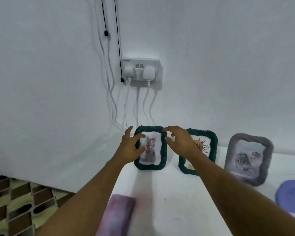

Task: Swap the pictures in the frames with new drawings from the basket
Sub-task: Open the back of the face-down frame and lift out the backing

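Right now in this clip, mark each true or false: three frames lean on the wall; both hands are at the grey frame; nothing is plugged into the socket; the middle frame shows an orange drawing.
1. Three frames lean on the wall: true.
2. Both hands at the grey frame: false; left hand and right hand are at the leftmost green frame.
3. Socket unused: false; two plugs sit in it.
4. Middle frame shows an orange drawing: true.

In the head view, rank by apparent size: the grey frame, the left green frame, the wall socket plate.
1. grey frame, though it sits nearer the camera
2. left green frame
3. wall socket plate, smallest, but farther away
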Demonstrator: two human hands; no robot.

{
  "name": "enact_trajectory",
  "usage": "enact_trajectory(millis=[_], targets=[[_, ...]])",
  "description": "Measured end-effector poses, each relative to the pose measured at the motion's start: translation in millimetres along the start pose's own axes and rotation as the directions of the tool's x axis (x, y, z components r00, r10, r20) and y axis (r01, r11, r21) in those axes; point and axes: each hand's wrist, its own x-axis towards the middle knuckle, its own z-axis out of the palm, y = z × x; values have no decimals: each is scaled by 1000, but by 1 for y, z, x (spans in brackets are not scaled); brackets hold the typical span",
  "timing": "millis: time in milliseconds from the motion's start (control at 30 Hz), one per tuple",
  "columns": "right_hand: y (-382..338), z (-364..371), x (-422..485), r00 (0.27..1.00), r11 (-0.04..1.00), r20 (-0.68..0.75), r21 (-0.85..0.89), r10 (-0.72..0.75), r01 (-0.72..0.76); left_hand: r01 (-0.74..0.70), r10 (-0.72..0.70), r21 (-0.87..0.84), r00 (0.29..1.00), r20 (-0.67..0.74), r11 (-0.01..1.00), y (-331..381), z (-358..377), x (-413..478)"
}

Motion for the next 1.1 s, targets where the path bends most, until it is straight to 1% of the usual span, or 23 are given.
enact_trajectory(millis=[67,100,200,233,300,367,433,533,667,733,767,800,833,867,900,967,1033,1100], targets=[[-3,15,4,999,998,-18,48,29,-28,46,-46,-70,999,9,996,-16,6,0],[-2,23,3,999,997,-34,68,30,-27,60,-56,-106,998,42,993,-24,11,-2],[1,44,1,992,988,-86,132,93,-81,125,-91,-281,987,132,952,-38,19,-7],[3,48,2,986,981,-116,167,120,-99,126,-85,-336,987,133,934,-41,19,-7],[2,48,-2,970,958,-157,251,184,-141,94,-56,-394,993,107,914,-42,17,-10],[2,41,-11,952,911,-178,378,247,-166,53,-14,-429,996,94,902,-37,15,-15],[-1,28,-26,939,846,-180,506,294,-168,45,9,-501,994,105,865,-26,11,-27],[-1,5,-56,942,730,-112,663,315,-165,70,26,-616,989,145,785,-7,8,-50],[3,-29,-99,959,588,6,789,283,-179,75,99,-726,976,194,683,21,9,-85],[6,-45,-117,958,531,28,827,287,-183,68,116,-724,973,201,687,36,18,-97],[7,-51,-124,957,520,27,835,289,-181,32,121,-695,978,170,719,41,24,-100],[8,-56,-132,954,518,22,836,298,-181,-34,129,-624,986,108,780,46,33,-102],[9,-58,-138,951,519,14,835,309,-181,-108,147,-519,989,35,848,52,41,-104],[9,-60,-145,945,519,7,834,327,-185,-169,173,-411,985,-27,896,60,49,-107],[10,-61,-150,937,518,1,833,348,-193,-209,202,-338,978,-55,918,70,56,-112],[12,-61,-158,922,509,-9,836,388,-206,-274,287,-294,958,2,916,88,67,-124],[14,-61,-164,907,486,-11,847,421,-216,-325,371,-280,920,128,903,102,80,-137],[16,-61,-167,896,466,-7,856,445,-225,-326,384,-260,898,215,909,109,92,-147]])
